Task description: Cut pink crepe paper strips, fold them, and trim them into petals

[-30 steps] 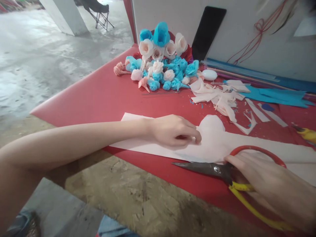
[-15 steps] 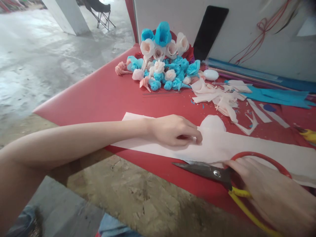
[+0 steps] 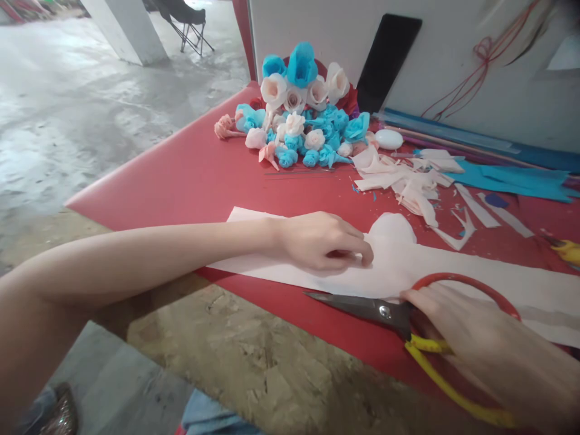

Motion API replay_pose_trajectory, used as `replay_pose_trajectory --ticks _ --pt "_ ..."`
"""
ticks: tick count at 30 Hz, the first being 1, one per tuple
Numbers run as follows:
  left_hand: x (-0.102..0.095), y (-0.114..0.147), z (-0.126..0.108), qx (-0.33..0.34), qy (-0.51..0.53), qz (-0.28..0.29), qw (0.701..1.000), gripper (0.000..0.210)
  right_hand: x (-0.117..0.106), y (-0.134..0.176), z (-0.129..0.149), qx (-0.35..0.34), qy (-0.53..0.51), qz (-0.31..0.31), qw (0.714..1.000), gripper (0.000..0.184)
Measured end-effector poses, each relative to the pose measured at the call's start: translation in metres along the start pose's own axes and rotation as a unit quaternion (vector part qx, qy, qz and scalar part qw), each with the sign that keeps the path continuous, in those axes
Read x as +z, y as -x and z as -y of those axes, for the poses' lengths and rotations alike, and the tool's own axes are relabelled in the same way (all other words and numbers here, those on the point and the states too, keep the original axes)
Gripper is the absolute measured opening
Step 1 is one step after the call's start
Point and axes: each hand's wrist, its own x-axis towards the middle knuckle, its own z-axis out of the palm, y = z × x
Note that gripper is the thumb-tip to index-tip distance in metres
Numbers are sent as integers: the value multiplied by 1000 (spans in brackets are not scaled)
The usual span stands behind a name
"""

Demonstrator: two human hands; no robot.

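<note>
A long pale pink strip of crepe paper (image 3: 471, 272) lies along the front edge of the red table. My left hand (image 3: 324, 241) rests on it with curled fingers, pressing it down; the fingertips are partly hidden. Just right of those fingers is a rounded, petal-shaped paper piece (image 3: 393, 231) that rises past the strip's far edge. My right hand (image 3: 489, 344) grips scissors (image 3: 385, 311) with one red and one yellow handle loop. Their dark blades point left along the strip's near edge and look nearly closed.
Blue, white and peach paper flowers (image 3: 303, 121) are heaped at the back. Paper scraps (image 3: 408, 181), blue crepe paper (image 3: 512, 178) and a white oval object (image 3: 388, 139) lie to their right. A yellow-handled tool (image 3: 566, 249) sits at the right edge. A black panel (image 3: 389, 60) leans behind.
My right hand and the scissors have moved left along the strip's near edge, and the blades appear more closed. My left hand keeps its place on the paper.
</note>
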Motion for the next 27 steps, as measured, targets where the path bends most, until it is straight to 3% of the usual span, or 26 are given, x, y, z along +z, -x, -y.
replay_pose_trajectory --ticks 5,12,17,27 --pt "1 0 1 0 4 -7 1000 24 1 7 -2 -24 -29 -24 999 25" --pt "2 1 0 -16 26 -5 1000 25 7 10 20 94 18 41 995 31" --pt "1 0 0 -14 24 -4 1000 25 2 -8 22 53 37 15 998 32" --pt "3 1 1 -6 19 -16 1000 25 0 -19 11 23 -51 -1 998 22"
